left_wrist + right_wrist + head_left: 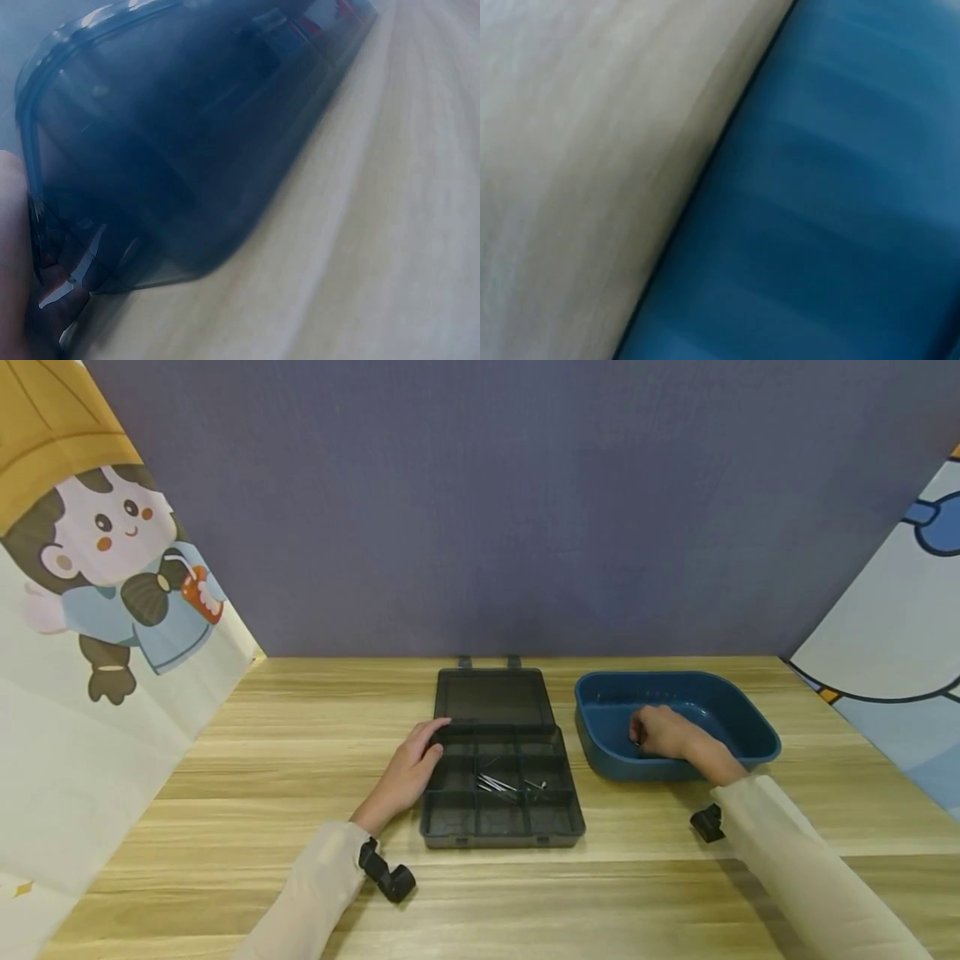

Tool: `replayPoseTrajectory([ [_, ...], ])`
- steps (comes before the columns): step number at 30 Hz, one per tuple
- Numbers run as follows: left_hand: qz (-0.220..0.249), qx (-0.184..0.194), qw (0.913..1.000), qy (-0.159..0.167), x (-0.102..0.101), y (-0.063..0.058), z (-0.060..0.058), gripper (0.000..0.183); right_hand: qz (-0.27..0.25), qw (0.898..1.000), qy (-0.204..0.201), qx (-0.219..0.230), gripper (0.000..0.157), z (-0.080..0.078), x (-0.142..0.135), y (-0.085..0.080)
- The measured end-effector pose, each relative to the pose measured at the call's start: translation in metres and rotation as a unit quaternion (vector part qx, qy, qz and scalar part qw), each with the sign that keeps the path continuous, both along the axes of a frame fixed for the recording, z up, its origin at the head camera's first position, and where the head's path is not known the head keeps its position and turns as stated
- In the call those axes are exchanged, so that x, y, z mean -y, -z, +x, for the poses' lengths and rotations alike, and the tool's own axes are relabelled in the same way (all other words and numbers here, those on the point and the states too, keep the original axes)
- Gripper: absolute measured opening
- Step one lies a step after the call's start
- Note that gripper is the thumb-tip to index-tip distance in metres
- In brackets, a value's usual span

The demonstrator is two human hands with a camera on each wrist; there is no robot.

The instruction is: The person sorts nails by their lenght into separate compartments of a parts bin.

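A dark see-through compartment box [502, 841] lies on the table with its lid [493, 695] folded back. Several thin nails [497, 783] lie in its middle compartment, and a small screw-like metal piece [537, 785] is in the compartment to their right. My left hand [408, 768] rests along the box's left edge, fingers extended to the hinge side and thumb on the rim. Inside the blue basin [600, 762], my right hand [662, 732] reaches down with bent fingers. A small glint shows at those fingertips, but I cannot tell whether they pinch anything.
Both things stand on a wood-grain table [247, 827], the basin to the right of the box with a narrow gap between. A grey-purple panel [480, 510] rises behind the table. Black wrist cameras [393, 881] stick out from both sleeves.
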State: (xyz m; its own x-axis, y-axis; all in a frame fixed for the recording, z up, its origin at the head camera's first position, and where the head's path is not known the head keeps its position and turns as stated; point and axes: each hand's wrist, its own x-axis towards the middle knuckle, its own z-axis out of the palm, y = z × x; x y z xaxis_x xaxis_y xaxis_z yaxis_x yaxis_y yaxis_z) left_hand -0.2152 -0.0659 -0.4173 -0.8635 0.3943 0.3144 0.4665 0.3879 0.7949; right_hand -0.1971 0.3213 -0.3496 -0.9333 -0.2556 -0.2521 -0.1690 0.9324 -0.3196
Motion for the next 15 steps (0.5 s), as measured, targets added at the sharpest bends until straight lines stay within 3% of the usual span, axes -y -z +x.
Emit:
replayPoseTrajectory([
  [15,-0.002,0.002,1.0,-0.001,0.0,0.001,0.001,0.041,0.021,1.0,0.006,-0.005,0.014,0.001,-0.005,-0.02],
])
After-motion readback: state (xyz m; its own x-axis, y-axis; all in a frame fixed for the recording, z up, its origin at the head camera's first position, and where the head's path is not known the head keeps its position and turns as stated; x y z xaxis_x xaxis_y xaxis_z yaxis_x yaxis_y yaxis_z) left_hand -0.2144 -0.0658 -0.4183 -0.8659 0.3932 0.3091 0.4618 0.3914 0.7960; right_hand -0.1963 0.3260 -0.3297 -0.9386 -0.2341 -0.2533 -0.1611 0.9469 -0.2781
